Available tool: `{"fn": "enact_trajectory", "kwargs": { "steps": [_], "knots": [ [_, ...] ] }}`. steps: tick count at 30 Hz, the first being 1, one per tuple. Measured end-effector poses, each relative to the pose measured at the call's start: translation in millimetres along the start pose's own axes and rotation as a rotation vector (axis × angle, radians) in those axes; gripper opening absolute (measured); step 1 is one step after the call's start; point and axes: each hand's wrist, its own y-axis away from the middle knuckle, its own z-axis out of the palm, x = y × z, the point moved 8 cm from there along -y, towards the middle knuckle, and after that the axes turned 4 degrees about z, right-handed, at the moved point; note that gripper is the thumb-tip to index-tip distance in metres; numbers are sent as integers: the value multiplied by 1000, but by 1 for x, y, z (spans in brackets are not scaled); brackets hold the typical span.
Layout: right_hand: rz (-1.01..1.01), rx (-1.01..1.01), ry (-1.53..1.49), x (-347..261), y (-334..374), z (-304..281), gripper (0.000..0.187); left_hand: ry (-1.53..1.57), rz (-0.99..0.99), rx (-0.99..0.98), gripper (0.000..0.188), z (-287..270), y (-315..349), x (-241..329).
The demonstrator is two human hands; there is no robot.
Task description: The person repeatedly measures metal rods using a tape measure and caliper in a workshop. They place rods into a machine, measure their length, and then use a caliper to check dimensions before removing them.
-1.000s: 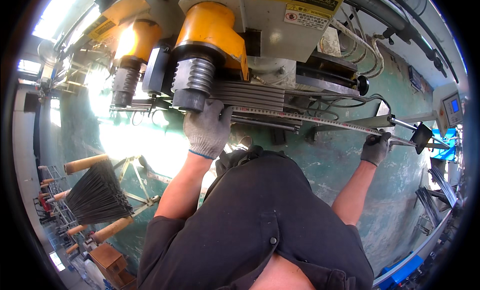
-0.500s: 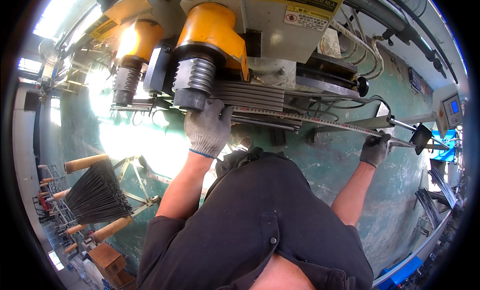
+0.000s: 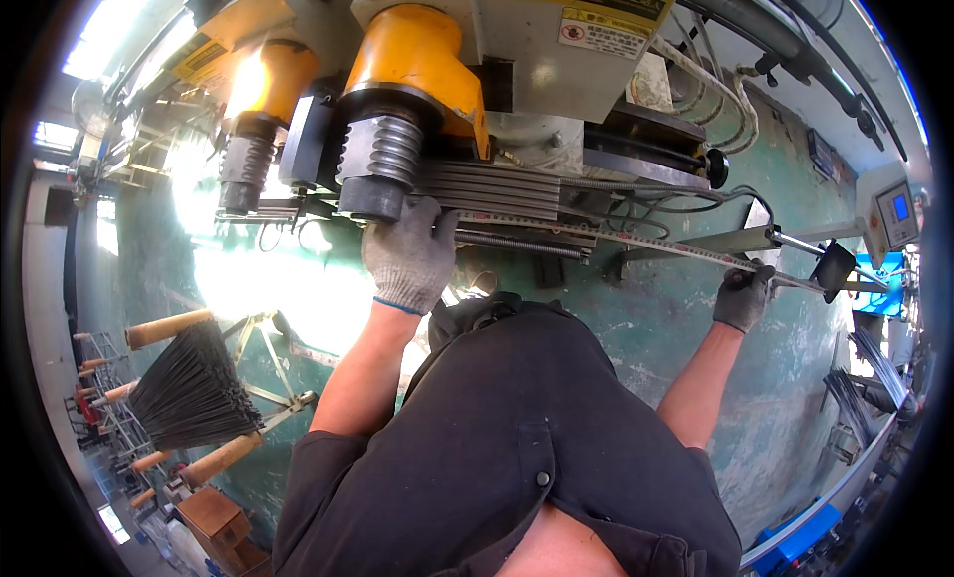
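Observation:
A tape measure's pale blade is stretched between my two gloved hands, along the front of the machine. My left hand, in a grey knit glove, is closed at the blade's left end. Its fingertips sit beside the dark lower collar of a grooved steel roller, partly hidden there. Out to the right, my right hand grips the tape near a black square plate on a rod. That glove looks darker, and its fingers curl round the tape; the case cannot be made out.
Above the roller is a yellow motor housing, with a second yellow unit to its left. Ribbed metal bars lie behind the tape. Bundled dark rods rest on a rack at lower left. A control box stands far right.
The view has shifted very slightly. Both hands keep their places on the stretched tape.

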Motion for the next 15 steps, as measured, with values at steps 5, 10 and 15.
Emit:
{"fn": "enact_trajectory", "kwargs": {
  "steps": [5, 10, 15],
  "knots": [
    [-40, -15, 87, -3, 6, 0, 31, -72, 13, -21, 19, 1, -1, 0],
    [-56, 17, 106, 6, 6, 12, 32, 14, 41, -30, 17, 24, 8, -16],
    [-81, 32, 129, -5, 20, 26, 43, -70, -38, -101, 23, 10, 0, 2]
  ]
}}
